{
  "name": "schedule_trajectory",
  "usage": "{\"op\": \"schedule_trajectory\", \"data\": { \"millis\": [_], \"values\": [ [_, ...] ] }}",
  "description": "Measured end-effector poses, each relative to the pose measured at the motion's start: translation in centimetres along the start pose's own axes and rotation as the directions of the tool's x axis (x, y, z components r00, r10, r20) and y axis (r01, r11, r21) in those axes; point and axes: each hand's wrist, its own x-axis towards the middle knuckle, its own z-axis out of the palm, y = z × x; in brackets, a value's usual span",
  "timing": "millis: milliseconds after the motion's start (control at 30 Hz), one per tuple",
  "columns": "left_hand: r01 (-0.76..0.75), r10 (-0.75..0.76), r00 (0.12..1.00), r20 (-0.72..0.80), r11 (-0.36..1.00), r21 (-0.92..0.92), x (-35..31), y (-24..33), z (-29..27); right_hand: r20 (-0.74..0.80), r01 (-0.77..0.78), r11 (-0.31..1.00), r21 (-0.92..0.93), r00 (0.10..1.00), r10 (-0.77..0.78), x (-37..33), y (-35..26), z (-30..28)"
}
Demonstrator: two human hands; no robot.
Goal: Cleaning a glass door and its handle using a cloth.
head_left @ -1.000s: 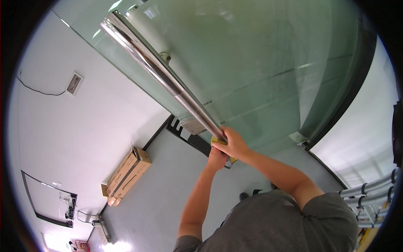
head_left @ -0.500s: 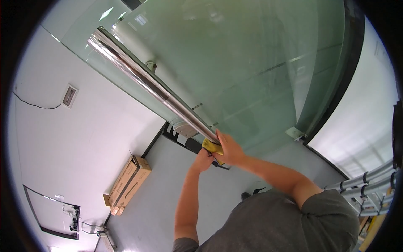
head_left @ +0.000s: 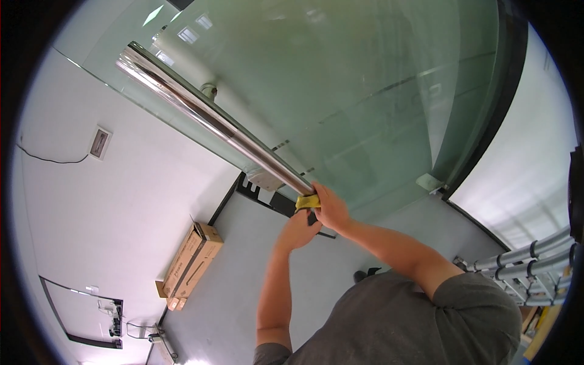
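A long shiny metal tube handle runs slantwise across a greenish glass door. Around its near, lower end is a yellow cloth with a darker side. My right hand is closed about that end from the right, pressing the cloth to the tube, its upper fingers lying along the metal. Just below, my left hand grips the dark lower part of the cloth, with its fingertips partly hidden. A round standoff joins the tube to the glass.
A long cardboard box lies on the grey floor by the white wall at left. A wall socket plate has a cable beside it. Metal ladder-like tubes stand at right. A metal fitting sits at the glass's lower corner.
Both hands have shifted slightly at the tube's lower end, and the cloth is bunched differently, with its loose lower part tucked in more. The whole view has tilted a little.
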Motion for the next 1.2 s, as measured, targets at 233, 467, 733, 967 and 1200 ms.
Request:
{"op": "schedule_trajectory", "data": {
  "millis": [233,467,733,967,1200],
  "values": [
    [-0.675,0.37,0.596,-0.713,0.712,-0.194,3.4,2.8,-10.1,0.094,-0.041,0.999,-0.024,0.995,0.043,1.8,-0.4,-1.6],
    [-0.55,-0.101,0.702,-0.705,0.552,-0.627,8.8,7.0,-8.1,0.36,-0.695,0.65,0.306,0.717,0.597,-4.5,11.3,-4.6],
    [-0.541,-0.189,0.664,-0.723,0.546,-0.64,9.0,9.0,-7.7,0.038,-0.145,0.025,0.989,0.411,0.911,-3.7,17.6,-19.9],
    [-0.556,-0.199,0.625,-0.755,0.566,-0.609,8.3,10.3,-6.8,-0.468,0.092,0.506,0.858,0.545,0.696,6.6,8.3,-22.5],
    [-0.528,-0.218,0.635,-0.741,0.577,-0.623,7.3,12.6,-5.6,-0.563,0.326,0.942,-0.08,0.765,-0.312,12.0,2.0,-13.6]
  ]
}}
